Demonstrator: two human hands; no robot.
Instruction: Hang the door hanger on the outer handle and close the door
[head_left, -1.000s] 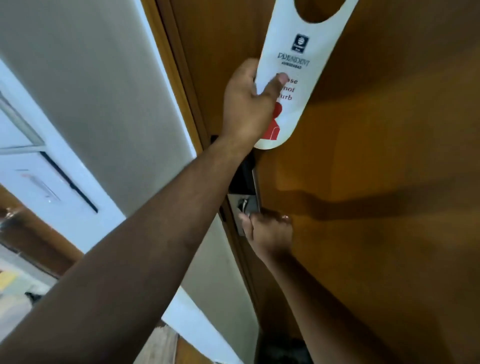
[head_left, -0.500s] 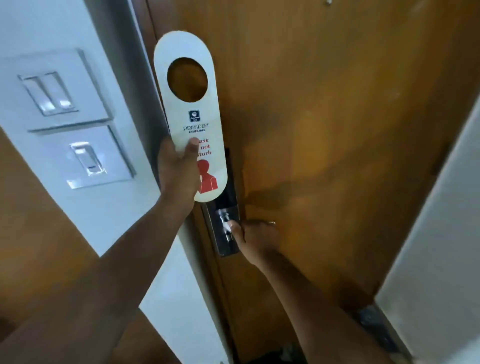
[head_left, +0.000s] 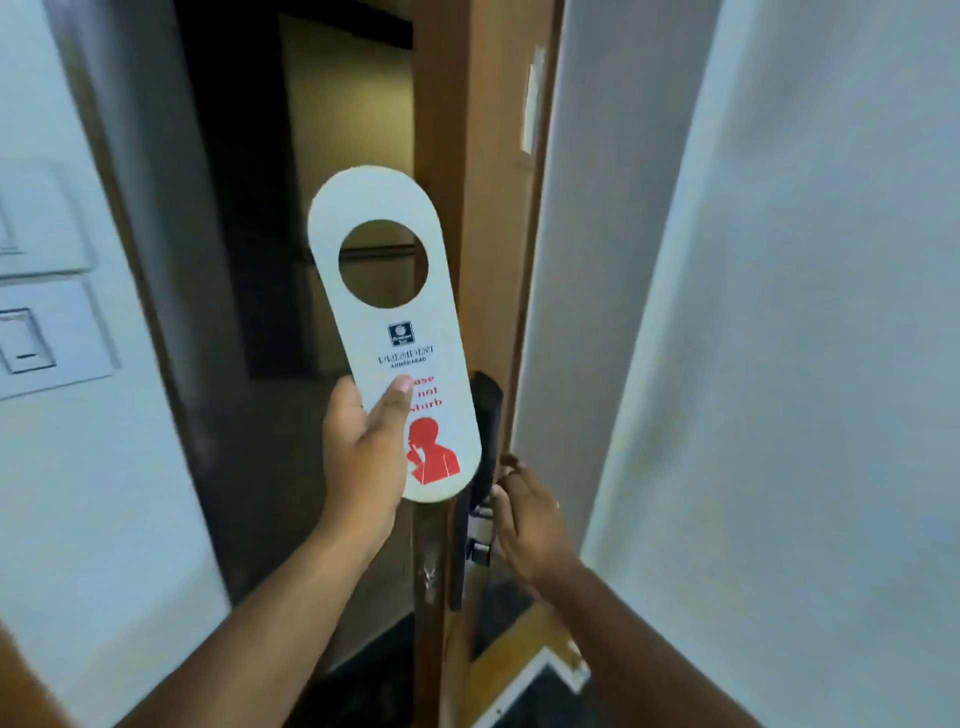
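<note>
The left hand (head_left: 363, 457) pinches the door hanger (head_left: 392, 332) by its lower half, upright beside the door's (head_left: 488, 260) open edge, while the right hand (head_left: 524, 509) grips the inner handle. Best to swing the door wider, then slip the hanger's hole over the outer handle, hidden from view here.

I'm looking at a hotel room entrance. The white door hanger (head_left: 387, 358) carries a hotel logo, the name "President Ahmedabad" and red do-not-disturb wording with a shushing figure. The wooden door (head_left: 485, 218) has a black electronic lock plate (head_left: 487, 421), and wall switch panels (head_left: 49, 332) sit beside the frame, opening onto a dim corridor (head_left: 291, 208).
</note>
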